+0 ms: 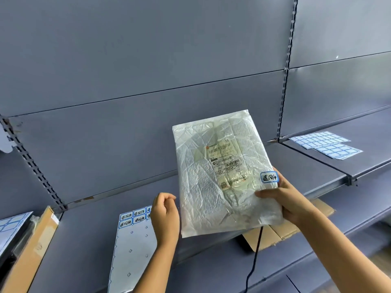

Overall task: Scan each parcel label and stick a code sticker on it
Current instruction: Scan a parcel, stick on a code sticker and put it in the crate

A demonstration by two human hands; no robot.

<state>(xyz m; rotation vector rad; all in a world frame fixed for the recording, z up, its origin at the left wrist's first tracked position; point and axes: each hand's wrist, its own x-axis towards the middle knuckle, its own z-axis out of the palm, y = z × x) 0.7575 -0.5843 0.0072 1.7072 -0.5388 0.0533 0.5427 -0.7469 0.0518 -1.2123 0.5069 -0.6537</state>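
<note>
**Parcel held up, sticker on it**

We note the right hand [289,204] gripping the white parcel [211,197] at its lower right edge, above the grey shelf [84,250]. A code sticker [269,177] sits just beside the printed label [227,163]. The left hand [165,216] is loosely curled and holds nothing, just beside the parcel, over the sticker sheet [131,246].

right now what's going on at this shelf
A person holds a white parcel up over the shelf in the right hand, thumb on its lower right corner. A blue-edged sticker already sits beside the label. The left hand holds nothing, loosely curled above the sticker sheet.
</note>
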